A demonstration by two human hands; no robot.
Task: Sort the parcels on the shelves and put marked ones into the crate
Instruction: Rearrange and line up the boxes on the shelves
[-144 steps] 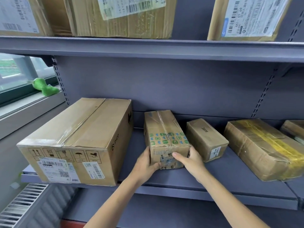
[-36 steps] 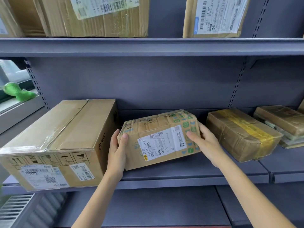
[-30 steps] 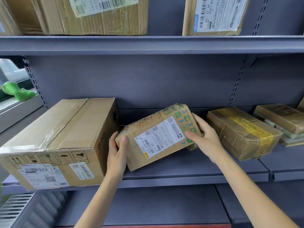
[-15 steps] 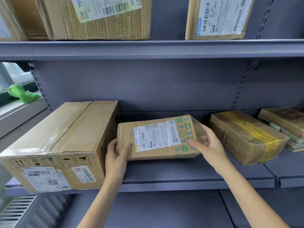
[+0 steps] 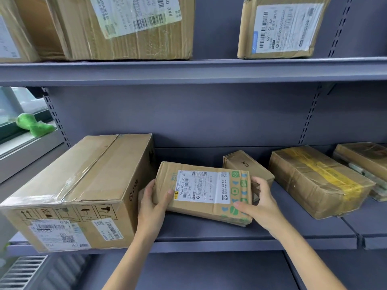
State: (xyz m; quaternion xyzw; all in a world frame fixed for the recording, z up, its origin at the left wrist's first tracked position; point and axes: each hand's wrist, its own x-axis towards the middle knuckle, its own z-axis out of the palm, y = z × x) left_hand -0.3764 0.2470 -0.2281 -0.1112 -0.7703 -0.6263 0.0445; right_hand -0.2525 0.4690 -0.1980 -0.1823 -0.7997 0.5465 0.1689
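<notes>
1. The parcel (image 5: 204, 193) is a flat cardboard box, creased and dented at its edges, with a white shipping label on its upper face and green and blue printed icons along its right end. It lies on the grey metal shelf (image 5: 209, 233), between the large carton and the taped parcel.
2. The left hand (image 5: 151, 203) closes its grip on the parcel's left end, thumb on top; the right hand (image 5: 258, 203) grips the right end, fingers over the far corner.
3. The large carton (image 5: 83, 185) is smooth brown board sealed with glossy clear tape, with handling symbols and labels on its front.
4. A small box (image 5: 245, 164) sits behind the parcel, partly hidden by it and by the right hand.
5. The taped parcel (image 5: 318, 178) is wrinkled, wrapped in clear film with a yellow strip.
6. Upper-shelf boxes are cut off at the top; label print is too small to read.
</notes>
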